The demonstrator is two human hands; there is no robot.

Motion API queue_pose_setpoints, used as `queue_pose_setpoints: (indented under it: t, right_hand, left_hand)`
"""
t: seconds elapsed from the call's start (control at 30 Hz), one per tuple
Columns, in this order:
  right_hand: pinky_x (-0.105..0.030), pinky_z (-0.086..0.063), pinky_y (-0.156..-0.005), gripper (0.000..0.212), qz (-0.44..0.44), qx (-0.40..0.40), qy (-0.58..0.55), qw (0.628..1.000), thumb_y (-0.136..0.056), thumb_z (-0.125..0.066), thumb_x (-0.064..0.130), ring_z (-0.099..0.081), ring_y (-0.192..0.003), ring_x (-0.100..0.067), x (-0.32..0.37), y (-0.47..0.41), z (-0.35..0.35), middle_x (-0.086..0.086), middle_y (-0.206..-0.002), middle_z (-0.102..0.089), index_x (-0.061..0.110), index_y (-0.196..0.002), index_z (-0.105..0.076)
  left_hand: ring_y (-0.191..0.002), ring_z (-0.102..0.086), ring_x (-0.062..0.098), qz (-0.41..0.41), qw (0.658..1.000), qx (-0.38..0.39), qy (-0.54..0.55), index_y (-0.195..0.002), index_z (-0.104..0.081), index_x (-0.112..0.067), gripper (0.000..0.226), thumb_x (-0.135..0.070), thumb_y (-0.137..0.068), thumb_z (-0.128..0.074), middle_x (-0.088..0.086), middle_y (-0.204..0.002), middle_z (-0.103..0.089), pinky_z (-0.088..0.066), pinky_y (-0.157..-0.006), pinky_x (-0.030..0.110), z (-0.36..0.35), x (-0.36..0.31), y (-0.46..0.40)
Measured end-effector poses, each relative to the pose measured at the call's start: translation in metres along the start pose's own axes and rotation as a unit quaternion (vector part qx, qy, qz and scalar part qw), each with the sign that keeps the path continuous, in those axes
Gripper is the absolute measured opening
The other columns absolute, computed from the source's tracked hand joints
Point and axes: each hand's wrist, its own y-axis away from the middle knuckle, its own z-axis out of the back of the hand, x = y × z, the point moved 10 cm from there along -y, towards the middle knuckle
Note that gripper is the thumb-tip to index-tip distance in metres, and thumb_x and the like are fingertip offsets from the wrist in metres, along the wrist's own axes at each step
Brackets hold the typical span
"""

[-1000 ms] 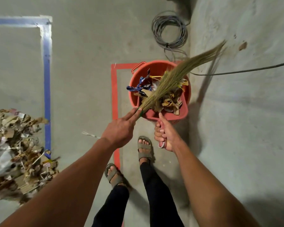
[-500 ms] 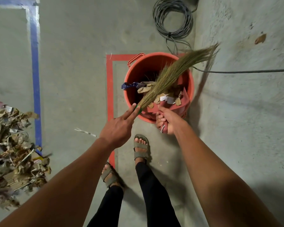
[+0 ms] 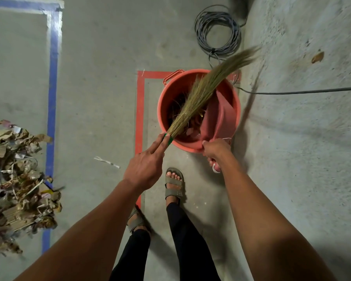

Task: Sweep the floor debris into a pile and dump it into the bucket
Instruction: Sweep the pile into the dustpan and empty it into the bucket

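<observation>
An orange bucket [image 3: 164, 110] stands on the floor in front of my feet. My right hand [image 3: 216, 153] grips the handle of a pink dustpan [image 3: 219, 116], which is tipped steeply into the bucket. My left hand [image 3: 145, 168] holds the grass broom [image 3: 201, 94] at its green-bound neck, two fingers stretched along it. The bristles lie across the bucket's mouth and reach past its far rim. Debris shows dimly inside the bucket. A large pile of cardboard and paper scraps [image 3: 16, 179] lies at the left edge.
Red tape [image 3: 139, 110] frames the bucket's spot and blue tape [image 3: 52, 94] marks a rectangle by the pile. A coiled grey cable [image 3: 217, 31] lies behind the bucket and a dark cable [image 3: 302, 91] runs right. A white paper strip [image 3: 106, 162] lies near my left hand.
The dustpan has tipped further into the bucket and the scraps that lay on it have dropped inside. The broom stays across the bucket's mouth.
</observation>
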Motion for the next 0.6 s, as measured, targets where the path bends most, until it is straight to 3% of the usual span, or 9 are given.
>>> queue_pose_setpoints:
  t: [0.13, 0.2, 0.3, 0.47, 0.6]
  right_hand:
    - [-0.041, -0.057, -0.063, 0.042, 0.037, -0.034, 0.035, 0.998, -0.098, -0.056, 0.037, -0.062, -0.062, -0.028, 0.005, 0.007, 0.0, -0.024, -0.096, -0.074, -0.001, -0.11, -0.07]
    - [-0.033, -0.052, -0.053, 0.039, 0.017, -0.035, -0.017, 0.999, -0.098, -0.059, 0.038, -0.059, -0.056, -0.025, 0.003, 0.013, -0.002, -0.019, -0.09, -0.071, 0.003, -0.111, -0.069]
    - [-0.031, -0.047, -0.05, 0.044, 0.017, -0.049, -0.077, 0.996, -0.097, -0.06, 0.047, -0.058, -0.055, -0.024, 0.011, 0.024, -0.006, -0.016, -0.087, -0.067, 0.005, -0.106, -0.069]
    - [-0.023, -0.039, -0.038, 0.046, 0.091, -0.057, -0.13, 0.986, -0.099, -0.057, 0.05, -0.048, -0.033, -0.017, 0.053, 0.064, -0.027, -0.012, -0.069, -0.062, 0.004, -0.096, -0.063]
    - [-0.024, -0.04, -0.037, 0.05, 0.141, -0.041, -0.13, 0.981, -0.1, -0.055, 0.054, -0.05, -0.034, -0.018, 0.089, 0.097, -0.065, -0.01, -0.067, -0.063, 0.006, -0.091, -0.062]
  left_hand:
    - [-0.084, -0.068, 0.029, 0.015, 1.0, -0.022, 0.016, -0.163, 0.01, -0.041, 0.066, -0.029, -0.112, -0.029, -0.013, -0.173, -0.004, -0.06, -0.064, 0.046, 0.001, 0.011, 0.016]
    - [-0.082, -0.067, 0.027, 0.023, 0.999, -0.023, 0.018, -0.163, 0.01, -0.04, 0.066, -0.029, -0.112, -0.03, -0.012, -0.173, -0.004, -0.059, -0.064, 0.045, 0.0, 0.018, 0.023]
    - [-0.084, -0.067, 0.027, 0.041, 0.998, -0.04, 0.033, -0.163, 0.01, -0.041, 0.065, -0.031, -0.111, -0.029, -0.014, -0.173, -0.003, -0.06, -0.068, 0.046, 0.005, 0.031, 0.036]
    - [-0.106, -0.067, 0.035, 0.083, 0.988, -0.101, 0.08, -0.165, 0.003, -0.039, 0.064, -0.029, -0.111, -0.031, -0.015, -0.172, -0.004, -0.059, -0.087, 0.049, 0.021, 0.06, 0.062]
    - [-0.126, -0.06, 0.035, 0.133, 0.972, -0.155, 0.114, -0.166, -0.005, -0.035, 0.066, -0.024, -0.11, -0.037, -0.012, -0.172, -0.012, -0.051, -0.102, 0.048, 0.031, 0.091, 0.082]
